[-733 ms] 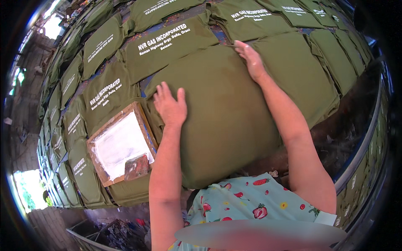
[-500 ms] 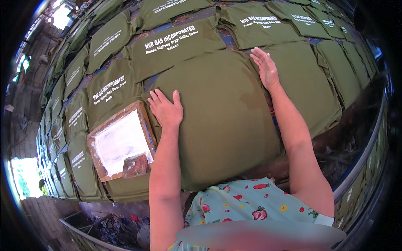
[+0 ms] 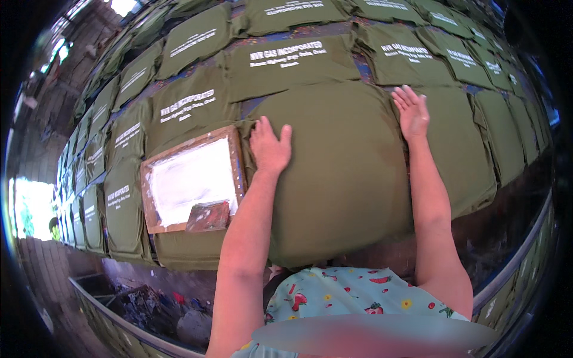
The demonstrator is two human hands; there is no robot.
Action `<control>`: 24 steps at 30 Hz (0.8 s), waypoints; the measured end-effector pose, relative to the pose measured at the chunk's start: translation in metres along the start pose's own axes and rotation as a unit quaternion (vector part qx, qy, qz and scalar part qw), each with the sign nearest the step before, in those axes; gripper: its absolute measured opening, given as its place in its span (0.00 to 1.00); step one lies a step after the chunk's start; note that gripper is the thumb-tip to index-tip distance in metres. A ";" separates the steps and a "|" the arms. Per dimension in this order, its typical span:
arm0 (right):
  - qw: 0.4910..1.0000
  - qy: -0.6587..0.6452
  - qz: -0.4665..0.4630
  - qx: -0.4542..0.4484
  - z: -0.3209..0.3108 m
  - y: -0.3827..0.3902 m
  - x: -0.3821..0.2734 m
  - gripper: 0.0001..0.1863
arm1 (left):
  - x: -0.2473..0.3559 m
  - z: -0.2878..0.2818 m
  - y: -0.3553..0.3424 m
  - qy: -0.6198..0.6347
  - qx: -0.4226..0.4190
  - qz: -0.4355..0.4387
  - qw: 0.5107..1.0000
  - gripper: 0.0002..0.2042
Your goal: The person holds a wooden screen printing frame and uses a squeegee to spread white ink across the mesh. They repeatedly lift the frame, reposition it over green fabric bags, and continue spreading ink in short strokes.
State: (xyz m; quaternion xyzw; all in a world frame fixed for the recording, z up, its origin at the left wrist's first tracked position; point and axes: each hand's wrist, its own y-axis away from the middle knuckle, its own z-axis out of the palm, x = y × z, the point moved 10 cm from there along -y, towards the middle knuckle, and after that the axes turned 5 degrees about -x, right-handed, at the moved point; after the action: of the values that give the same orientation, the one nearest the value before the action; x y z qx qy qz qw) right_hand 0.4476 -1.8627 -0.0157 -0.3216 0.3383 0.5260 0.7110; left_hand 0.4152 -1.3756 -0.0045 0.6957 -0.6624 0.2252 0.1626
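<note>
A plain olive-green shirt (image 3: 337,179) lies spread in front of me. My left hand (image 3: 270,143) rests open on its left edge, fingers extended, beside a wood-framed printing screen (image 3: 156,179) coated in white. A small stained reddish-brown rectangle (image 3: 206,216) sits on that screen's lower right. My right hand (image 3: 410,113) is open at the shirt's right edge, along the seam with a neighbouring plain shirt (image 3: 450,155); I cannot tell whether it touches the cloth. Beyond, olive shirts with white print (image 3: 286,77) lie in rows.
The long paint-spattered board (image 3: 248,105) under the shirts shows between them. A metal rail (image 3: 519,250) curves along the right, with more olive cloth below. A trough of dark rags (image 3: 143,301) is at lower left. A bright opening (image 3: 33,206) is at the far left.
The view has shifted, so rows and hands appear farther right. My right hand has moved down along the shirt's right edge. Both hands stay open.
</note>
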 end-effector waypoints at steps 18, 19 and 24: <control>0.991 0.028 -0.064 -0.113 0.237 0.098 -0.040 0.36 | -0.209 -0.340 0.171 0.209 0.169 0.152 0.951 0.29; 0.989 0.076 -0.055 -0.116 0.261 0.103 -0.027 0.34 | -0.243 -0.350 0.171 0.218 0.183 0.108 0.952 0.33; 0.943 0.302 0.016 -0.140 0.380 0.130 0.047 0.24 | -0.374 -0.363 0.157 0.243 0.230 -0.016 0.942 0.36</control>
State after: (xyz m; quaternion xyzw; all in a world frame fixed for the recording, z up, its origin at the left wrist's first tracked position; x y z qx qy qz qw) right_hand 0.3868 -1.4973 0.1469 -0.5559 0.4651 0.4578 0.5149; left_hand 0.2154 -0.8785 0.0934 0.6485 -0.5217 0.5314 0.1581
